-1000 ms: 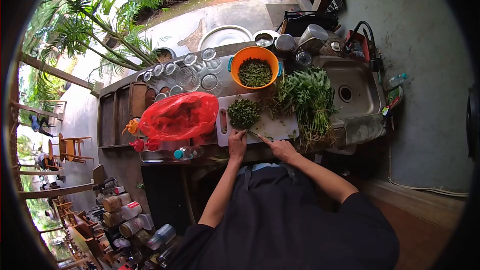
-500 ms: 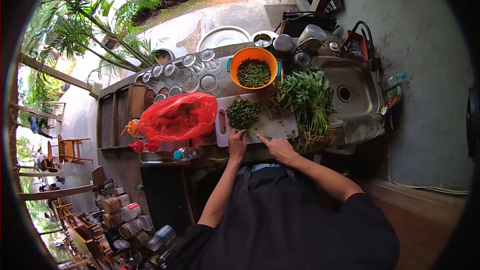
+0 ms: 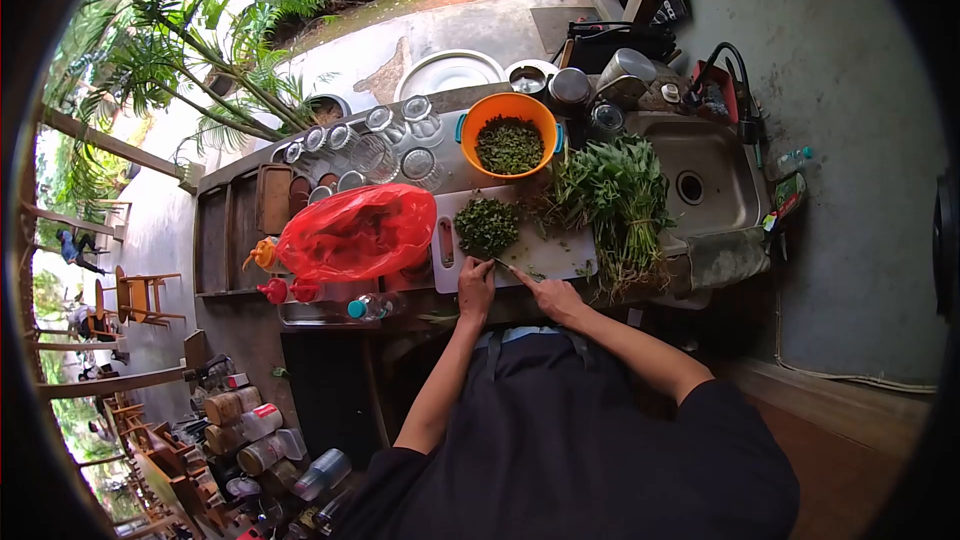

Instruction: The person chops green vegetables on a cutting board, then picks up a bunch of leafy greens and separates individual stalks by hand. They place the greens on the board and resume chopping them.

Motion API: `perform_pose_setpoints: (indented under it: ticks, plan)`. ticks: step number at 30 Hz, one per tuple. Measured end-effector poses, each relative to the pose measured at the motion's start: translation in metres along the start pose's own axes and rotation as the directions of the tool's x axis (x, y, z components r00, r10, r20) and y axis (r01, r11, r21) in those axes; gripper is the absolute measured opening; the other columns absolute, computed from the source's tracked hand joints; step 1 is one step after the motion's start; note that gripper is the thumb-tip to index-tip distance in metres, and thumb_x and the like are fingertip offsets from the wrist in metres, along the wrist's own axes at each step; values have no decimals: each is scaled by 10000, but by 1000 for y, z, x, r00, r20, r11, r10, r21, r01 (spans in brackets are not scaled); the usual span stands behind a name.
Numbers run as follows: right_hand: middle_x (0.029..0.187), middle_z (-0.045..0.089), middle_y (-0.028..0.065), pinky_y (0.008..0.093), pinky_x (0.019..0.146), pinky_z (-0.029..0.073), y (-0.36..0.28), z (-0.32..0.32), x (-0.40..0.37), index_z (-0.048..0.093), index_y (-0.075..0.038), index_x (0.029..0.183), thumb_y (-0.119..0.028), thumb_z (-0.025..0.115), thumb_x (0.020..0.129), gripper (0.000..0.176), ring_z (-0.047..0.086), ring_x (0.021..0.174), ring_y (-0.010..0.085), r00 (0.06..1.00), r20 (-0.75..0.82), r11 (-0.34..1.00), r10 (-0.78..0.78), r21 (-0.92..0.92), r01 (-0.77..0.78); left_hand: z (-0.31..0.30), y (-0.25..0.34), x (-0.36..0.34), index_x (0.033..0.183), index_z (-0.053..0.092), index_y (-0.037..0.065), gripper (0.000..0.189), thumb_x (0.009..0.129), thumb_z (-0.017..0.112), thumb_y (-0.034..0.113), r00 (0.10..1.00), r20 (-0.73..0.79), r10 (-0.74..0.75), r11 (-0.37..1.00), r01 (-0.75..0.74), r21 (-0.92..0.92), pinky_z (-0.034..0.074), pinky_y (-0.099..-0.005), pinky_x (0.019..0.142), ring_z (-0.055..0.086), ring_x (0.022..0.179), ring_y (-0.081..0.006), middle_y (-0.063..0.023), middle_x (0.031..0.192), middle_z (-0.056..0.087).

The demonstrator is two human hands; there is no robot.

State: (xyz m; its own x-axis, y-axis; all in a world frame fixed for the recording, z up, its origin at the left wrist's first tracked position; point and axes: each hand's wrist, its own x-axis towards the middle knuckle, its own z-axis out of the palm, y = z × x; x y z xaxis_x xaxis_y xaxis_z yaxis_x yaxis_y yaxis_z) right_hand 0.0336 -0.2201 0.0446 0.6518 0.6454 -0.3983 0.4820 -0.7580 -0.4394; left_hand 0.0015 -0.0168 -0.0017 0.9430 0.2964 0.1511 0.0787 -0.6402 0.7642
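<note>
A white cutting board [image 3: 565, 248] lies on the counter with a heap of chopped greens [image 3: 486, 226] on its left part. My right hand [image 3: 557, 298] is closed round a knife [image 3: 512, 267], whose blade points left toward my other hand. My left hand [image 3: 476, 288] is closed at the board's near edge, just below the heap; what its fingers press on is too small to make out. A large bundle of leafy greens with roots [image 3: 630, 200] rests over the board's right end. Behind the board stands an orange colander [image 3: 508, 103] holding chopped greens.
A red plastic bag [image 3: 355, 237] sits left of the board, with a bottle with a teal cap [image 3: 372, 307] in front. Several upturned glasses [image 3: 420, 168] stand behind it. A steel sink [image 3: 705, 155] is at the right, near metal pots [image 3: 568, 87].
The hands and knife have stayed almost in place, with only a very slight shift. The right elbow has moved a little inward.
</note>
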Motion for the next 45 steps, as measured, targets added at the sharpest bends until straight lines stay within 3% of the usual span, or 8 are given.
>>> perform_pose_setpoints:
  ticks: [12, 14, 23, 32, 45]
  plan:
    - [859, 671, 246, 541, 760, 528, 13, -7, -14, 50, -381, 1575, -64, 426, 921, 819, 670, 769, 427, 998, 38, 999, -52, -9, 52, 1, -2, -1, 966, 755, 33, 154, 816, 730, 56, 998, -34, -56, 998, 55, -7, 505, -377, 702, 641, 748, -296, -145, 814, 614]
    - [844, 668, 235, 533, 748, 530, 12, -7, -14, 67, -371, 1577, -76, 436, 927, 803, 665, 750, 419, 999, -1, 998, -53, -35, 53, 1, -3, -2, 964, 752, 37, 149, 825, 706, 59, 997, -7, -83, 996, 83, -24, 501, -402, 727, 635, 781, -326, -148, 840, 610]
    - [821, 667, 220, 509, 712, 520, -5, -27, -9, 167, -321, 1575, -107, 475, 916, 758, 650, 746, 406, 998, 4, 997, -64, -46, 64, -3, 2, -1, 960, 755, 42, 142, 828, 711, 73, 995, 2, -102, 994, 102, -24, 505, -399, 732, 638, 781, -317, -146, 846, 608]
    - [761, 656, 220, 523, 697, 524, -10, -17, -7, 158, -304, 1579, -71, 460, 887, 791, 651, 691, 407, 999, -13, 999, -45, -28, 45, -2, 1, -1, 941, 749, 18, 132, 823, 708, 60, 997, 8, -75, 997, 75, 3, 504, -410, 742, 639, 812, -339, -157, 861, 622]
    - [799, 667, 221, 530, 686, 530, -1, 15, 8, 71, -317, 1586, -48, 447, 879, 845, 659, 714, 418, 996, -61, 997, -62, -48, 59, -2, 4, -2, 935, 722, -4, 128, 822, 704, 54, 1000, 11, -11, 1000, 11, 21, 501, -417, 724, 627, 803, -337, -155, 877, 593]
